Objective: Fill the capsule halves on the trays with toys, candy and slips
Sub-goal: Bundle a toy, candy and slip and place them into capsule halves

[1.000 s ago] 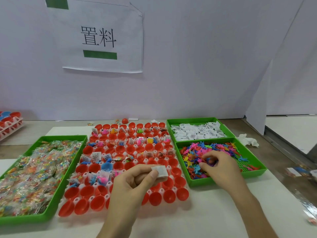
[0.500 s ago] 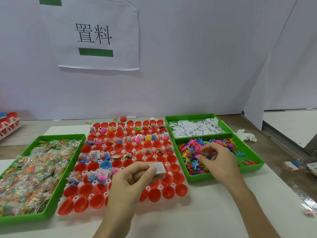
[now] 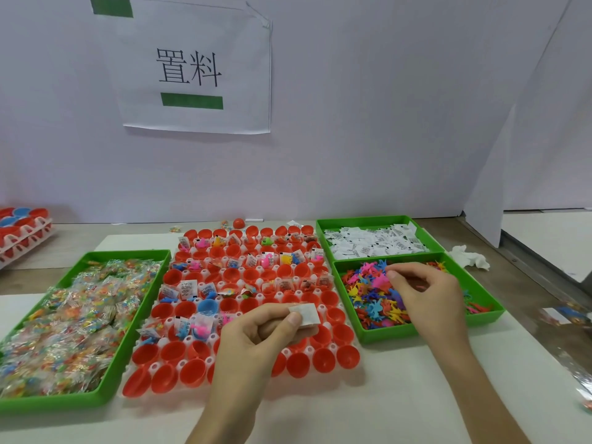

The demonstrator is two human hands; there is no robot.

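Observation:
A white tray [image 3: 153, 368] of red capsule halves [image 3: 298, 363] lies in the middle; the far rows hold toys and slips, while the near rows show only red. My left hand [image 3: 262, 334] hovers over the near rows and pinches a white slip [image 3: 306, 315] between thumb and forefinger. My right hand [image 3: 426, 293] is over the green tray [image 3: 384, 333] of small coloured toys [image 3: 368, 293], thumb and curled fingers pinched together on a toy. Behind it is a green tray [image 3: 368, 219] of slips [image 3: 368, 245]. A green tray [image 3: 128, 341] of wrapped candy [image 3: 64, 315] sits at the left.
More capsule trays [image 3: 22, 232] are stacked at the far left. A loose red capsule [image 3: 238, 223] lies behind the middle tray. Crumpled tissue [image 3: 469, 257] lies right of the toy tray, and packets [image 3: 563, 315] lie at the right edge. A paper sign [image 3: 192, 68] hangs on the wall.
My right hand has lifted slightly from the toy pile, its fingers drawn together. My left hand still pinches the slip in the same place. The view has tilted a little.

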